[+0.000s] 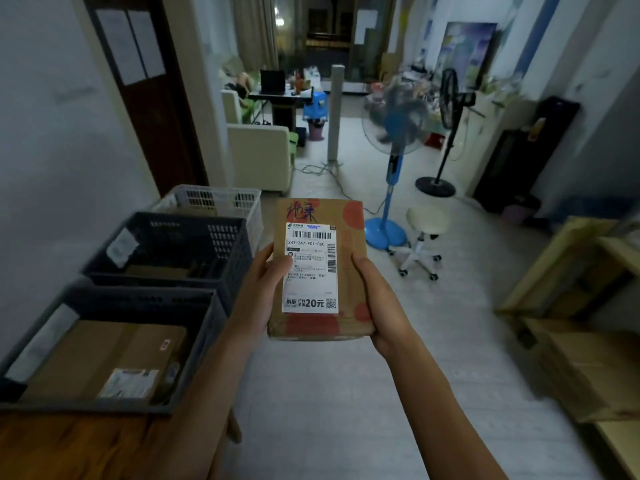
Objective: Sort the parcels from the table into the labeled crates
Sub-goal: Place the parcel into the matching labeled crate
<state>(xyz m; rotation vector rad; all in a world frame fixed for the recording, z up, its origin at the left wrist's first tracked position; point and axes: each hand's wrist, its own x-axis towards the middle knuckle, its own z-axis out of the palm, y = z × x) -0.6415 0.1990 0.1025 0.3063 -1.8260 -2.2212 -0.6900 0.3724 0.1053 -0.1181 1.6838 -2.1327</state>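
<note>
While fingers stay hidden beneath, the left hand [263, 289] and right hand [379, 303] grip the parcel [320, 268] between them.

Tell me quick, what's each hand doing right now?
Left hand: grips the left edge of the cardboard parcel, thumb on its shipping label.
Right hand: grips the parcel's right edge.
</note>
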